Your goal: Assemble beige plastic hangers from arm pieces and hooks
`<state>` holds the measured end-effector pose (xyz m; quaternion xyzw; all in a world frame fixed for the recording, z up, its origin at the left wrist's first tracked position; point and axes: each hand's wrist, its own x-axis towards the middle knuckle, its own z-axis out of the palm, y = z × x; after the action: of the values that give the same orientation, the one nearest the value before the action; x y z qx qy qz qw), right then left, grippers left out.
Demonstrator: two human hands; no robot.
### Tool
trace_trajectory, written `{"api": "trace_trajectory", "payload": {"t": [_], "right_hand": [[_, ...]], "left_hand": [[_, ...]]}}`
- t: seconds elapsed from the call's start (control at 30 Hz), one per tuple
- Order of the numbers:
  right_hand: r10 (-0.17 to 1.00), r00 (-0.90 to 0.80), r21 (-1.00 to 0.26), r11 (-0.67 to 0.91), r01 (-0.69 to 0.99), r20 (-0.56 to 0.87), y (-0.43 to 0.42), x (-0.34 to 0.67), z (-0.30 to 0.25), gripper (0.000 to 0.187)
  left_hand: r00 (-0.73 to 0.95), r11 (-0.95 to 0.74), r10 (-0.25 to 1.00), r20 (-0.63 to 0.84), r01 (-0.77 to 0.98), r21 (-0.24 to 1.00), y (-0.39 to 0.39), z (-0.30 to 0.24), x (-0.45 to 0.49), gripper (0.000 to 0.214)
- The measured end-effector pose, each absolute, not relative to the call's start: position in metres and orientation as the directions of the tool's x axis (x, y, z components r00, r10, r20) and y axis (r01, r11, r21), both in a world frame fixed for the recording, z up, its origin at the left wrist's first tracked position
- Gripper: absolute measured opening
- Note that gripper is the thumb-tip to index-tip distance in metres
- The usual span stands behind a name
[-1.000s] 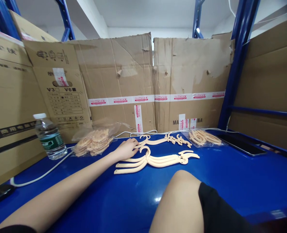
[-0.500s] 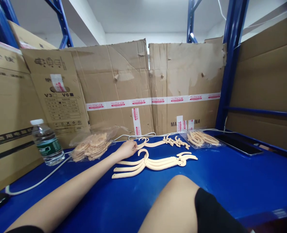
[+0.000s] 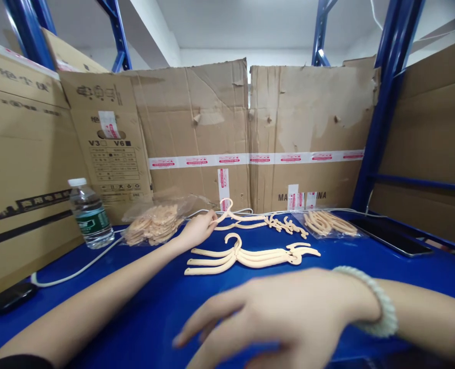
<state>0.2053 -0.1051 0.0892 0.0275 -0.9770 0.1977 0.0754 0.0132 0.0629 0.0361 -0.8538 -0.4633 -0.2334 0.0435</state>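
My left hand (image 3: pixel 197 229) pinches the left arm of a cream clothes hanger (image 3: pixel 246 218) at the back of the table. Its hook stands raised, and another hanger (image 3: pixel 246 225) appears to lie just beneath it. In front lies a row of several cream hangers (image 3: pixel 261 258), overlapping, with loose curved pieces at their right end. My right hand (image 3: pixel 277 312) hovers in the foreground, blurred, fingers apart and holding nothing; it wears a pale beaded bracelet (image 3: pixel 384 302). A cluster of small branched cream pieces (image 3: pixel 287 225) lies beyond the hangers' right arms.
A water bottle (image 3: pixel 92 218) and a plastic bag of cream pieces (image 3: pixel 156 225) stand on the left. Another bag (image 3: pixel 329 224) and a black phone (image 3: pixel 392 238) lie right. Bottom left is a black device (image 3: pixel 12 298) with a white cable. Cardboard (image 3: pixel 196 128) walls the blue table.
My left hand has lifted the hanger so its hook rises higher. My right hand has come into view over the front of the table. The view has shifted slightly.
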Motion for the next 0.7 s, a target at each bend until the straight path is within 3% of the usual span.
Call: {"api": "trace_trajectory", "payload": {"t": [0.1, 0.17, 0.23, 0.3, 0.43, 0.57, 0.7], "right_hand": [[0.307, -0.92, -0.465, 0.869, 0.167, 0.243, -0.077, 0.262, 0.112, 0.027], [0.525, -0.77, -0.408, 0.832, 0.376, 0.362, -0.05, 0.295, 0.111, 0.023], [0.648, -0.523, -0.265, 0.732, 0.627, 0.553, -0.019, 0.323, 0.098, 0.023], [0.659, -0.403, -0.129, 0.605, 0.786, 0.635, 0.012, 0.344, 0.077, 0.029], [0.829, -0.436, -0.026, 0.474, 0.88, 0.351, 0.052, 0.367, 0.032, 0.046], [0.846, -0.483, -0.041, 0.503, 0.863, 0.226, 0.061, 0.373, 0.006, 0.05], [0.818, -0.535, -0.049, 0.556, 0.83, 0.212, 0.064, 0.374, 0.0, 0.044]], "left_hand": [[0.433, -0.567, 0.756, 0.492, 0.808, 0.16, 0.045, 0.038, 0.011, 0.013], [0.414, -0.581, 0.729, 0.546, 0.795, 0.172, 0.033, 0.035, 0.009, 0.013], [0.398, -0.608, 0.695, 0.599, 0.77, 0.193, 0.023, 0.03, 0.006, 0.011], [0.407, -0.653, 0.661, 0.63, 0.726, 0.216, 0.016, 0.023, 0.003, 0.01], [0.438, -0.736, 0.622, 0.649, 0.611, 0.293, 0.006, 0.009, 0.003, 0.015], [0.452, -0.762, 0.624, 0.638, 0.534, 0.366, 0.001, 0.003, 0.004, 0.021], [0.416, -0.749, 0.649, 0.636, 0.494, 0.441, 0.001, -0.001, 0.001, 0.019]]}}
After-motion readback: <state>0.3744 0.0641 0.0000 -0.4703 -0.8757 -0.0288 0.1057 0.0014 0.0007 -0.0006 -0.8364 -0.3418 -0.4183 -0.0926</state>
